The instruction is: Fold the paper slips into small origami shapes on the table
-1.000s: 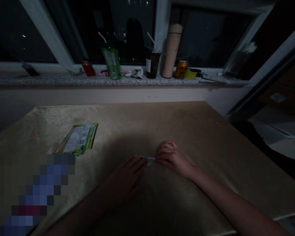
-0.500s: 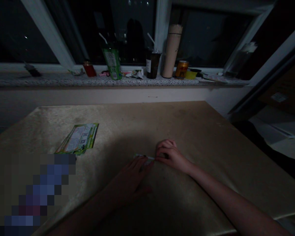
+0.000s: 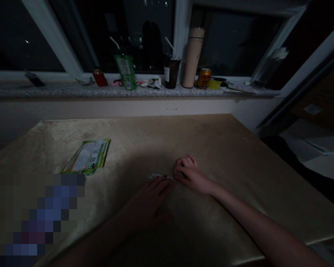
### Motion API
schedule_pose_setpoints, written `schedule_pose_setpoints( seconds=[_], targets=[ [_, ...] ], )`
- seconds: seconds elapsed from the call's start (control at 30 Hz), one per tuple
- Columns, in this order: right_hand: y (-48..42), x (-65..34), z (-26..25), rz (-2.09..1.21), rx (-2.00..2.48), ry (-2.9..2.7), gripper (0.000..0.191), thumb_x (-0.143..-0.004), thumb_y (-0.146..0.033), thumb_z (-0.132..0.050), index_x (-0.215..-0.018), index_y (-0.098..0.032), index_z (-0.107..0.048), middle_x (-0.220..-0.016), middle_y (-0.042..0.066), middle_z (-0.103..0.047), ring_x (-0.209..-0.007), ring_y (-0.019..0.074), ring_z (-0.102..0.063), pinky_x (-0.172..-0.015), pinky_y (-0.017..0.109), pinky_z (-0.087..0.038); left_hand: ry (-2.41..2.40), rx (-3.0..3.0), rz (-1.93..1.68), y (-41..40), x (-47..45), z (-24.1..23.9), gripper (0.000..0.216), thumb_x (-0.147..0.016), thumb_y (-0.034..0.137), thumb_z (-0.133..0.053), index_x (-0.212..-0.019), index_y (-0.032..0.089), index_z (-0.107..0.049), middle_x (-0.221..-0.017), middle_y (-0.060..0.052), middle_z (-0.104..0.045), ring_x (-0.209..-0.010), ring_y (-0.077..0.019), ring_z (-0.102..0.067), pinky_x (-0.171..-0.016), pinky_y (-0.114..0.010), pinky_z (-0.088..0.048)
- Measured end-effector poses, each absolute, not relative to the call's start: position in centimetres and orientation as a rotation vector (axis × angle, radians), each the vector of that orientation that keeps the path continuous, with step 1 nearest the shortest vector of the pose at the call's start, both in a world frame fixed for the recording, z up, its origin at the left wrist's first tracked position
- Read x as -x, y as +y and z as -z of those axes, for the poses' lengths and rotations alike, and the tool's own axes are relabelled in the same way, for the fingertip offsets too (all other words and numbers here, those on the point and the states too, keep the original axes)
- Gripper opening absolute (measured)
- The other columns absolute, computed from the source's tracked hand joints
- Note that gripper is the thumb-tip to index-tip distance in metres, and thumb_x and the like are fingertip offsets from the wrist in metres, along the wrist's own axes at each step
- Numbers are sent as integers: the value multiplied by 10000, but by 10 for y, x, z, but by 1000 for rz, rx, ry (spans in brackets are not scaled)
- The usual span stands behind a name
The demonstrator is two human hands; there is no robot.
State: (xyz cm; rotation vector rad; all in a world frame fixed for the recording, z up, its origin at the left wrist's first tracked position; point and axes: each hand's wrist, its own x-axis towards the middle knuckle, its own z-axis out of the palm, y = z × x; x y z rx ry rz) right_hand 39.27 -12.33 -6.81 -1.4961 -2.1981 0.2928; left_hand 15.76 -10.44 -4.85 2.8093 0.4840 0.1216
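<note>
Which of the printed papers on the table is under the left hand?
The mostly covered paper poking out beyond the fingers of the left hand; the others lie in the fanned green pile farther left, clear of that hand.

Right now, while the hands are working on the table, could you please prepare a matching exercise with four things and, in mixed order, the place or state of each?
1. left hand
2. green printed leaflets
3. thermos flask
4. drink can

A. on the windowsill, tall and pale
B. overlapping in a pile on the table
C. golden, on the windowsill
D. palm down, partly over a small printed paper

Pairs: 1-D; 2-B; 3-A; 4-C
</note>
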Motion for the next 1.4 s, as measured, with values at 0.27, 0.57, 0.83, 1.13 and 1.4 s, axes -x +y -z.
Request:
schedule_pose_setpoints(
  seconds=[0.27, 0.57, 0.83, 1.13, 1.4],
  targets=[
    [-126, -392, 70, -172, 1555, -2219, 261, -888, -279, -524, -1143, -221, -520, -1225, 102, -504, -1277, 250, -372, -1116, 582, -57, 473, -2805, -174, -106, -160, 52, 762, -849, 519, -557, -1465, 208, -236, -1431, -123, -395, -1329, -318, -327, -1102, -494, -224],
    [-125, -394, 72, -154, 1565, -2321, 510, -922, -289, -468, -1412, -225, -344, -1503, 137, -281, -1410, 292, -186, -1121, 594, -65, 472, -2812, -225, -106, -162, 53, 756, -859, 523, -541, -1454, 175, -230, -1415, -147, -407, -1318, -333, -341, -1096, -508, -243],
    [-124, -395, 70, -205, 1584, -2323, 472, -925, -307, -488, -1386, -253, -403, -1485, 132, -326, -1404, 286, -216, -1121, 589, -79, 474, -2821, -215, -107, -161, 55, 748, -873, 481, -540, -1461, 165, -201, -1428, -149, -388, -1331, -328, -318, -1102, -499, -241],
    [-123, -395, 72, -237, 1597, -2312, 503, -922, -333, -500, -1405, -263, -376, -1499, 130, -304, -1407, 277, -215, -1123, 582, -86, 481, -2821, -204, -107, -161, 56, 739, -875, 485, -531, -1463, 168, -214, -1440, -152, -376, -1334, -328, -317, -1103, -504, -235],
    [-121, -398, 73, -269, 1596, -2313, 519, -918, -342, -517, -1412, -292, -365, -1504, 118, -299, -1409, 278, -209, -1123, 571, -117, 478, -2816, -216, -108, -161, 53, 717, -891, 474, -514, -1464, 173, -205, -1434, -146, -381, -1333, -324, -318, -1101, -503, -238]
  ],
)
